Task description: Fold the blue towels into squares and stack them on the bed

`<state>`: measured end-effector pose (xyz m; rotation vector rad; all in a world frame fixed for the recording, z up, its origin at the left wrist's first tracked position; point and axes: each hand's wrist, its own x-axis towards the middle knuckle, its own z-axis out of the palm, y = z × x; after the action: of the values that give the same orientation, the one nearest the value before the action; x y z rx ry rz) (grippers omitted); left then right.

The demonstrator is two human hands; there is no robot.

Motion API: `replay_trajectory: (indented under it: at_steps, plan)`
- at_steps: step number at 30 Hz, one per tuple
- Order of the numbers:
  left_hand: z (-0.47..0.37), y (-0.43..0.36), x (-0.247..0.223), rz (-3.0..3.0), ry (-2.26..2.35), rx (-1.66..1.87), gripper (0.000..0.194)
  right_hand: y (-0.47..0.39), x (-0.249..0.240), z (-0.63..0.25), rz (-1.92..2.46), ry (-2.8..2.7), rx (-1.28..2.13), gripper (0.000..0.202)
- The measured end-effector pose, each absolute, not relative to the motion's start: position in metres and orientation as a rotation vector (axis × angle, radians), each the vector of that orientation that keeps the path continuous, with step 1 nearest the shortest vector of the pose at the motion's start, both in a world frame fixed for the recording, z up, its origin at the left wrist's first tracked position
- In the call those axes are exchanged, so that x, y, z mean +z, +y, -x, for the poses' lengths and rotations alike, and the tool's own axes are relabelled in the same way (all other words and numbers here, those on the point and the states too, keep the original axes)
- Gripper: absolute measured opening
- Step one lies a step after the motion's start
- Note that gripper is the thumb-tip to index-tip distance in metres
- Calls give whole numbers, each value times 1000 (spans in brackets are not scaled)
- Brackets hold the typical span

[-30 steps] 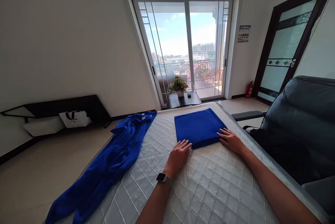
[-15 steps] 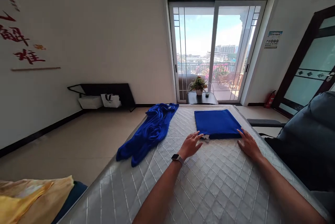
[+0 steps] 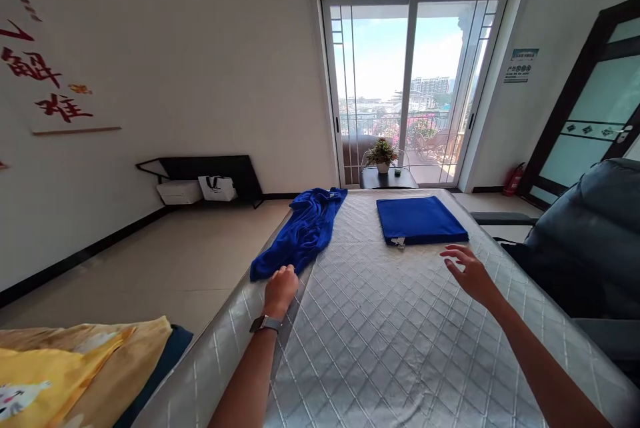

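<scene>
A crumpled blue cloth (image 3: 305,228) lies along the left edge of the quilted mattress (image 3: 370,328), with a small white tag at its far end. My left hand (image 3: 281,289), a watch on its wrist, is closed at the near end of this cloth, its fingertips partly hidden. Over the right half of the mattress, my right hand (image 3: 467,273) hangs with fingers apart and nothing in them. Just beyond it, apart from it, sits a flat, neatly folded blue cloth (image 3: 420,220) with a white label at its near left corner.
Yellow and tan bedding (image 3: 85,361) is at the lower left. A dark padded chair (image 3: 595,241) stands close along the right side. Beyond the mattress's far edge, a potted plant (image 3: 383,153) stands on a small black table (image 3: 387,179) before the sliding glass door (image 3: 370,81).
My left hand has moved left from the folded cloth to the crumpled one and closed there. The crumpled cloth's near end has shifted. My right hand has come off the folded cloth.
</scene>
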<state>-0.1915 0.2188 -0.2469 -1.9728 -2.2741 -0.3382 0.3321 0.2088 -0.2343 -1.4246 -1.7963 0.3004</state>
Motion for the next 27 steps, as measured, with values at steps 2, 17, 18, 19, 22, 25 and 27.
replay_trajectory:
  at_steps: [2, 17, 18, 19, 22, 25, 27]
  plan:
    - [174, 215, -237, 2086, -2251, -343, 24, 202, -232, -295, 1338, -1843, 407, 33]
    - [-19, 90, -234, 4276, -665, -564, 40, 121, -245, -196, 975, -2107, 1659, 50]
    - [-9, 98, -226, 4192, -994, -769, 38, 120, -242, -199, 983, -2051, 1669, 46]
    - [2, 108, -218, 4018, -1313, -1000, 35, 120, -237, -203, 984, -1998, 1690, 43]
    - [34, 146, -212, 3314, -1762, -1334, 31, 120, -223, -221, 906, -2021, 1740, 45]
    - [55, 180, -234, 3002, -1725, -1110, 57, 120, -219, -234, 698, -2269, 1846, 53]
    - [63, 196, -253, 2934, -1685, -905, 67, 120, -225, -235, 494, -2430, 1983, 63]
